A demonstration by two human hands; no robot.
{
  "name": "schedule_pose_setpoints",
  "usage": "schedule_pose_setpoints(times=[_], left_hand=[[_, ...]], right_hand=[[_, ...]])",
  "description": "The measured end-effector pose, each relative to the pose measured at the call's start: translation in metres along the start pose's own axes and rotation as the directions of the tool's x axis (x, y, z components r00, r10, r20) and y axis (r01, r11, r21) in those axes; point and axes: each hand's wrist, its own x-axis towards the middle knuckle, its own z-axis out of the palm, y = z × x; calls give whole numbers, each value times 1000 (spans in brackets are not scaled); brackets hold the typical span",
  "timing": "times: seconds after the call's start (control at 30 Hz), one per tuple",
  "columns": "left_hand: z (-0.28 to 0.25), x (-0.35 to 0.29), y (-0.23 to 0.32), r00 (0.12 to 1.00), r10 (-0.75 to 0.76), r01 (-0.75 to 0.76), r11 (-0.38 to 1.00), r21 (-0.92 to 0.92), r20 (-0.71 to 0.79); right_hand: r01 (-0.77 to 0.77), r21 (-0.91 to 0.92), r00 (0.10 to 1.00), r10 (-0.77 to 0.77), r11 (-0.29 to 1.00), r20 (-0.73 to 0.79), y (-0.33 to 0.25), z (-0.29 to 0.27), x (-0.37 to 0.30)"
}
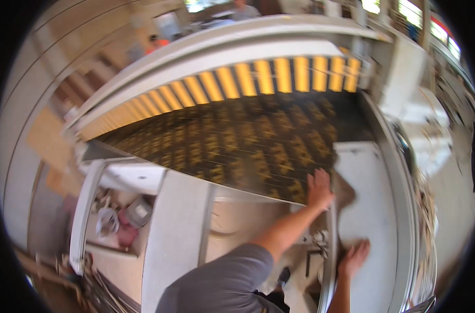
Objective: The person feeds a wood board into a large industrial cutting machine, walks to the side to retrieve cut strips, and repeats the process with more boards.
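Grey sleeve (221, 279), uncurled left grip (320, 192) at sheet (206, 151), flat right grip (354, 259) on panel (370, 198)

The patterned sheet (237, 151) looks smooth, the pale bed (370, 208) matt metal, the shirt (216, 284) cloth.

The sheet (232, 148) was dark brown to black, covered in yellow marks that repeated in slanting rows. Beyond it, bright yellow bars (266, 77) alternated with dark gaps in an even stripe, beneath a whitish beam (195, 61). The worktop (370, 208) was plain pale grey-white. The sleeve (221, 271) was solid grey, the floor (242, 221) beige. A reddish-pink cloth (125, 232) lay by a grey container (139, 211), and the boards (52, 138) in the background were tan.
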Motion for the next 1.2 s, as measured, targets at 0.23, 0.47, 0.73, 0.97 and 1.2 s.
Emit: schedule_pose_setpoints(times=[0.23,0.47,0.73,0.97,1.2], left_hand=[[-17,-35,-25,1000,-1,1,1000,1,11],[-50,-57,-90,973,211,-210,977,-20,90],[-46,-50,-95,979,193,-188,979,-81,59],[16,-45,-123,986,162,-164,984,-68,-36],[25,-45,-126,980,197,-196,980,-19,29]], right_hand=[[96,-198,995,-94,976,19,3,16,-5],[204,-244,966,-235,948,-106,23,20,-3],[314,-386,875,-422,868,-238,2,-1,-47],[315,-293,893,-386,903,-232,47,81,-145],[270,-202,926,-311,941,-212,90,73,-191]])
